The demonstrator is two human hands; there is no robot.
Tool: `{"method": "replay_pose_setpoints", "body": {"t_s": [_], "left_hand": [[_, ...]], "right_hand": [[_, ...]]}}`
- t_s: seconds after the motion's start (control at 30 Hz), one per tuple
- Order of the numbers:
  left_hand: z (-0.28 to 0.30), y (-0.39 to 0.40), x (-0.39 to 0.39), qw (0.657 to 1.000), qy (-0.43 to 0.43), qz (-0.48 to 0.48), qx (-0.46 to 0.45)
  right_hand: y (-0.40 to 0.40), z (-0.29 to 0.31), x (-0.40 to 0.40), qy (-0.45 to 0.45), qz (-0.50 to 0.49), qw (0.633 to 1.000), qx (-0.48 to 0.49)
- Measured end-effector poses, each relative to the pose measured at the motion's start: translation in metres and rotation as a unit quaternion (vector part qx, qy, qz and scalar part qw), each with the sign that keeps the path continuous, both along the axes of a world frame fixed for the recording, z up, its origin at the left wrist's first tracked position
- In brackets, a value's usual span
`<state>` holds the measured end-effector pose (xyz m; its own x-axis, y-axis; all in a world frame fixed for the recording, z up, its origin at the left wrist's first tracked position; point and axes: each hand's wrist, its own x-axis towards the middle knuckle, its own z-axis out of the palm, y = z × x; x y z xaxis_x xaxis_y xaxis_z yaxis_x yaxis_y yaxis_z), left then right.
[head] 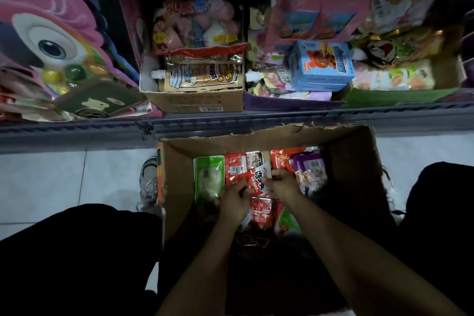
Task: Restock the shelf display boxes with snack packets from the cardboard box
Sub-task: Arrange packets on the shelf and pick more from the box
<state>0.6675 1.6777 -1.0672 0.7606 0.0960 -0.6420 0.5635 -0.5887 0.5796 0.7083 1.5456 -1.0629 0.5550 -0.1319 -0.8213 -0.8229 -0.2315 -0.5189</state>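
Both hands down in the carton (179,161), right against the shelf edge. Left hand (232,200) and right hand (283,185) pinch one red-white packet (259,182) mid-carton, walls close around.

A shop aisle: a shelf (307,117) lined with snack-filled display boxes (195,100) above a tiled floor (64,182).

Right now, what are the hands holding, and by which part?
Both the left hand and right hand pinch a red-and-white snack packet, one at each side edge.

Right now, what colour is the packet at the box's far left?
Green packet, best in the head view.
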Motion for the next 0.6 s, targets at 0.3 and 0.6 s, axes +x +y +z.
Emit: {"method": "replay_pose_setpoints", "body": {"t_s": [0.3,0.6], "left_hand": [[0.026,-0.013,0.027,0.997,-0.036,0.058,-0.046],[0.103,-0.03,0.067,0.989,-0.032,0.024,-0.143]], "right_hand": [[-0.026,0.029,0.015,-0.045,0.006,0.999,-0.002],[-0.059,0.133,0.051,-0.167,0.152,0.974,-0.03]]}}
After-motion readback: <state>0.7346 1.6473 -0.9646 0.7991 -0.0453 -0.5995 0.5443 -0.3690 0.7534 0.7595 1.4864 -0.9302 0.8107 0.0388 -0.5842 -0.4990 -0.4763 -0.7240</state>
